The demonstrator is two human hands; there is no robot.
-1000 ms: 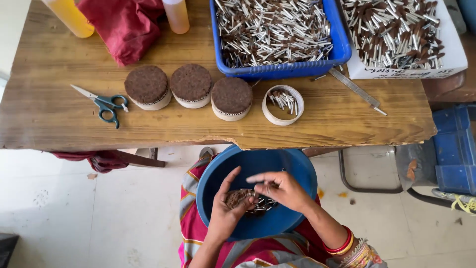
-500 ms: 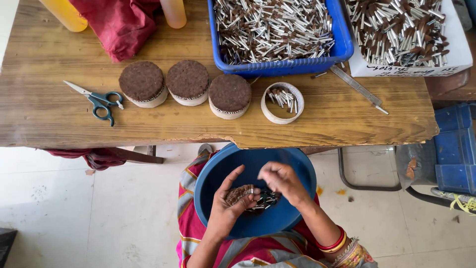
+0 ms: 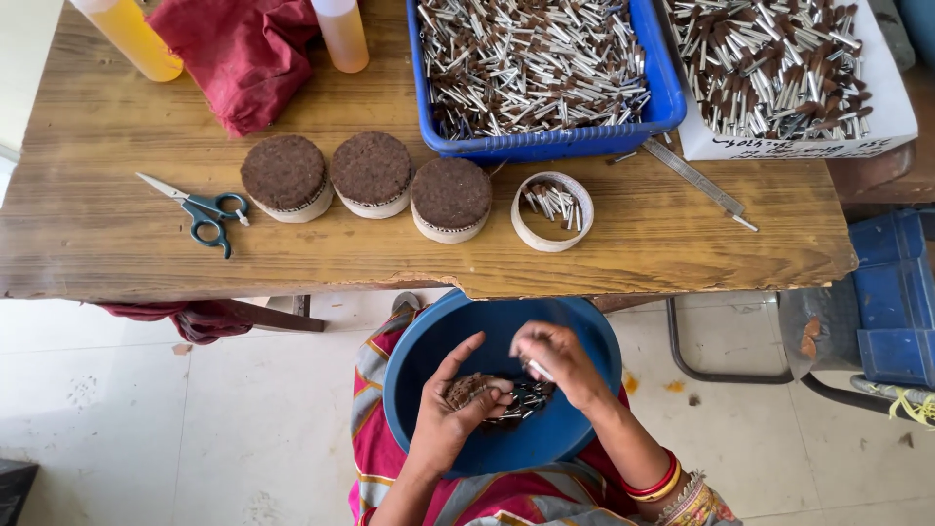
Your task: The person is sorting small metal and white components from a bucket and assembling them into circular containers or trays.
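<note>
**A:** What are the hands doing?

**B:** The left hand [image 3: 450,414] is cupped, palm up, closed loosely around a brown-topped bundle of small sticks [image 3: 467,390], thumb raised. The right hand [image 3: 557,362] is curled over it, fingertips pinched narrow on what looks like a single silver stick [image 3: 539,369].

**A:** Any change from a moment ago?

**B:** A little. A second ago the right hand sat further right, fingers spread above the bowl. Now it has drawn in over the left palm, with that piece between its fingers. I judge that one more stick is being added to the bundle, so the gathering is under way, not finished.

**A:** Where is this?

**B:** Over the blue round bowl [image 3: 584,331] in the person's lap, below the table edge. A few loose sticks [image 3: 526,397] lie dark on its bottom, just beside the left fingers.

**A:** How does the bundle look?

**B:** Short, tightly packed, brown ends up; the shafts are mostly hidden by the palm.

**A:** And further out?

**B:** On the wooden table [image 3: 97,244], three finished round packs with brown tops [image 3: 373,168] stand in a row, beside a white ring [image 3: 552,210] holding a few sticks. Scissors [image 3: 200,207] lie to the left. Behind are a blue tray [image 3: 666,97] and a white box [image 3: 891,107], both heaped with silver, brown-tipped sticks.
</note>
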